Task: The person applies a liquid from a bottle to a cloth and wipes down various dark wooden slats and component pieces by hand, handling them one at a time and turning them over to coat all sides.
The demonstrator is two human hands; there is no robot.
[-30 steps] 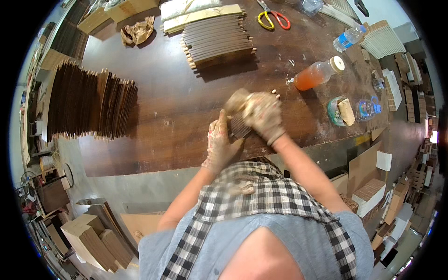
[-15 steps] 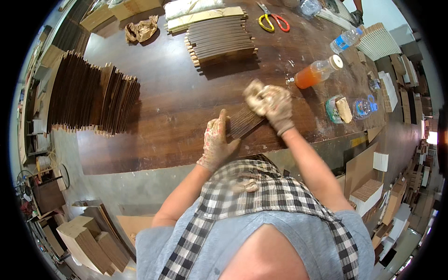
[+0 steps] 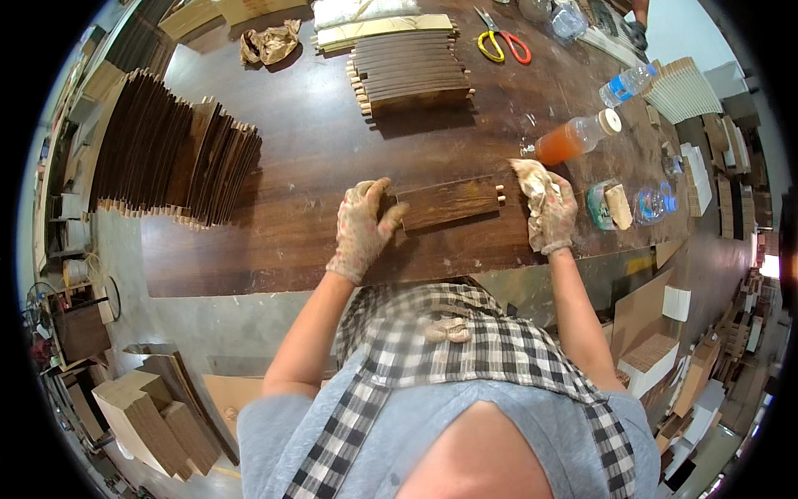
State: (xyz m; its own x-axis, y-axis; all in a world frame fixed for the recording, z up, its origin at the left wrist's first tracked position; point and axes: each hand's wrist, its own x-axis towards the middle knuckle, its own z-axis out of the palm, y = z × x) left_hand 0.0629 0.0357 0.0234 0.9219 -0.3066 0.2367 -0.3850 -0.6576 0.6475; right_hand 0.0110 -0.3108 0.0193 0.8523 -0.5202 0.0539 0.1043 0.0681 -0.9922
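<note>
A dark brown wooden board (image 3: 453, 205) with pale dowel pegs at its right end lies flat on the table in front of me. My left hand (image 3: 363, 230), in a stained patterned glove, is at the board's left end. Its thumb and fingers are spread apart, and the thumb tip comes close to the board; I cannot tell whether it touches. Beyond the pegged end, my right hand (image 3: 555, 218), gloved too, is closed around a crumpled whitish rag (image 3: 536, 187). That rag is clear of the board.
A stack of similar pegged boards (image 3: 411, 71) stands at the far middle, another row (image 3: 170, 158) at the left. Scissors (image 3: 502, 43), a bottle of orange liquid (image 3: 573, 139), a cut-open container (image 3: 600, 206) and water bottles (image 3: 625, 85) sit right. Crumpled brown paper (image 3: 270, 43) lies far left.
My right hand has moved right with the rag, off the board and past its end. The board has turned more level and its pegs now show. My left hand has shifted slightly left and away.
</note>
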